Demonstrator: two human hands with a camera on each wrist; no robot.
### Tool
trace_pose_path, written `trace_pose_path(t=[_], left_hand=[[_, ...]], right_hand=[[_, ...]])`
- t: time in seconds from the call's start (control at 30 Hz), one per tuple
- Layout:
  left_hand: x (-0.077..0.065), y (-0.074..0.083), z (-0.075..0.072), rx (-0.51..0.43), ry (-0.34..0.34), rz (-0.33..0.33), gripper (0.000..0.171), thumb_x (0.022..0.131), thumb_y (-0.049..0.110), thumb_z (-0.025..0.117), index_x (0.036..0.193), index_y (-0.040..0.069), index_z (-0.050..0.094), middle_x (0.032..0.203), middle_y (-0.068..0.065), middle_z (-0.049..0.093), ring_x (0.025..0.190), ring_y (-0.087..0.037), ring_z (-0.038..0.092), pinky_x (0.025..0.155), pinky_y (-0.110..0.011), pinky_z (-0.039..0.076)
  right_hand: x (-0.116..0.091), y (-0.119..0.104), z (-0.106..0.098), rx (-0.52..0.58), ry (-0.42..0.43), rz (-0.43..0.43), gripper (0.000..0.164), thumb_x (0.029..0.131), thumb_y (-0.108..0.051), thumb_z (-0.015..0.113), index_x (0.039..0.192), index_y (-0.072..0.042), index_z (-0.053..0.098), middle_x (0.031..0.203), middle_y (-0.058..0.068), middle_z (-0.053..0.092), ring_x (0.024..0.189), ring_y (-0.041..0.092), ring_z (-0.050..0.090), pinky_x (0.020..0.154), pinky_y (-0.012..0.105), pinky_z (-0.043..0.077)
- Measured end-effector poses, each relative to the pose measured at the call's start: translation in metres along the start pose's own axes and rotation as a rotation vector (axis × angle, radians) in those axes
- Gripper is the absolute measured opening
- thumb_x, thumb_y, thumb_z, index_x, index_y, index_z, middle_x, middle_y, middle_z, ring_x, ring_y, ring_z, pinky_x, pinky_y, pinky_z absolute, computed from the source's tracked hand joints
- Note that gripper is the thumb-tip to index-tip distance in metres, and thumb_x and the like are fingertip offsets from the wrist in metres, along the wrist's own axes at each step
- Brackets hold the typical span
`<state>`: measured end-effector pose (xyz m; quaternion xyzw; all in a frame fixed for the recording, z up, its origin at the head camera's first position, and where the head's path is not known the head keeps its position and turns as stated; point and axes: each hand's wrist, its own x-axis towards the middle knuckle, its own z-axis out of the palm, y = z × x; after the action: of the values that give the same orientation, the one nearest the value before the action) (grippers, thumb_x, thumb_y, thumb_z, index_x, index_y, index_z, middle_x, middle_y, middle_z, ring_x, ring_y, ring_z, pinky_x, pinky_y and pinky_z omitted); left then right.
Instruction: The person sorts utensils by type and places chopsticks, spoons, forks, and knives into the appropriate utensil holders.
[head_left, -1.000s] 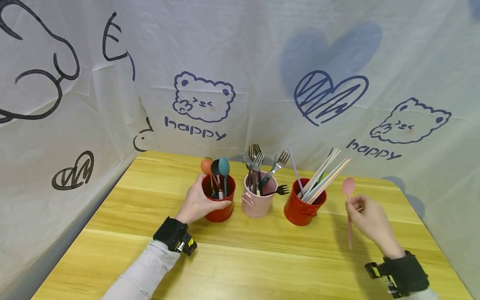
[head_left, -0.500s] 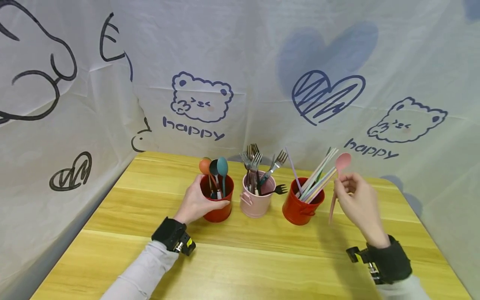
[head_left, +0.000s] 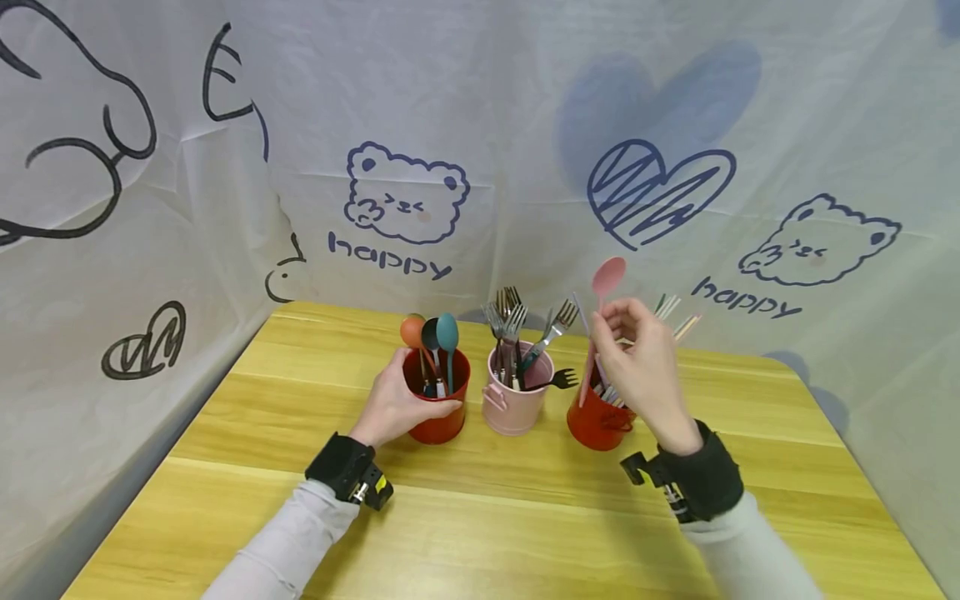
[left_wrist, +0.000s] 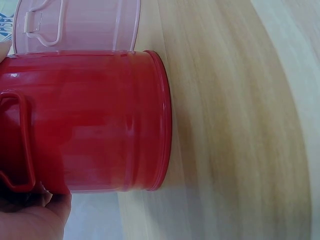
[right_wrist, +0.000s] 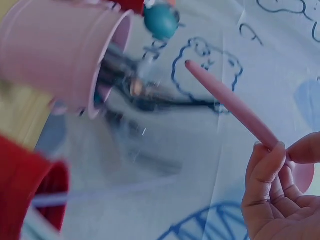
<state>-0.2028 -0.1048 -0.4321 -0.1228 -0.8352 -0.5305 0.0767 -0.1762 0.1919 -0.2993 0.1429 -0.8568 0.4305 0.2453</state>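
My left hand (head_left: 393, 406) grips the left red bucket (head_left: 438, 429) by its rim, fingers behind and thumb across the front. Inside that bucket stand several spoons (head_left: 447, 332) with orange, black and teal bowls. A pink spoon (head_left: 608, 275) is pinched by its handle in my right hand (head_left: 637, 354), bowl up and handle tip down. In the head view this hand is in front of the right red bucket (head_left: 596, 425), partly covering its straws. The right wrist view shows thumb and fingertips closed on the pink handle (right_wrist: 232, 105), its tip free in the air.
Between the red buckets stands a pink bucket (head_left: 513, 412) holding several forks (head_left: 512, 321), one black fork (head_left: 564, 379) leaning out to the right. Straws (head_left: 686, 327) stick out of the right bucket. A white cloth with drawings (head_left: 525, 108) hangs behind the wooden table (head_left: 480, 533).
My right hand has moved left and up with the pink spoon, from right of the straw bucket to in front of and above it. The left hand has stayed on its bucket.
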Motion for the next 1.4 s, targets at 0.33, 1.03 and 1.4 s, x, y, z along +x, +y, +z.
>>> trace_pose_path(t=[0.33,1.03,1.4], left_hand=[[0.0,0.001,-0.001,0.002,-0.002,-0.004,0.083,0.061,0.034,0.088,0.125,0.009,0.042,0.118,-0.006,0.057,0.107,-0.024,0.056,0.091,-0.044,0.048],[0.001,0.0,-0.001,0.008,-0.004,-0.01,0.083,0.061,0.036,0.087,0.126,0.012,0.042,0.117,-0.004,0.058,0.106,-0.021,0.057,0.092,-0.043,0.047],[-0.003,0.013,-0.003,-0.017,-0.007,-0.006,0.082,0.063,0.028,0.087,0.127,0.005,0.041,0.119,-0.012,0.056,0.108,-0.03,0.056,0.093,-0.047,0.046]], right_hand=[[0.017,-0.027,0.059,0.126,-0.021,-0.094,0.013,0.093,-0.016,0.059,0.096,-0.003,0.059,0.077,0.007,0.061,0.064,0.015,0.056,0.055,0.025,0.046],[0.024,-0.042,0.127,0.217,-0.085,-0.165,0.011,0.093,-0.014,0.058,0.098,-0.003,0.059,0.082,0.005,0.063,0.071,0.013,0.059,0.061,0.027,0.053],[0.007,-0.021,0.136,0.101,-0.194,-0.042,0.02,0.091,-0.019,0.063,0.101,-0.003,0.059,0.082,0.003,0.062,0.073,0.013,0.06,0.07,0.028,0.053]])
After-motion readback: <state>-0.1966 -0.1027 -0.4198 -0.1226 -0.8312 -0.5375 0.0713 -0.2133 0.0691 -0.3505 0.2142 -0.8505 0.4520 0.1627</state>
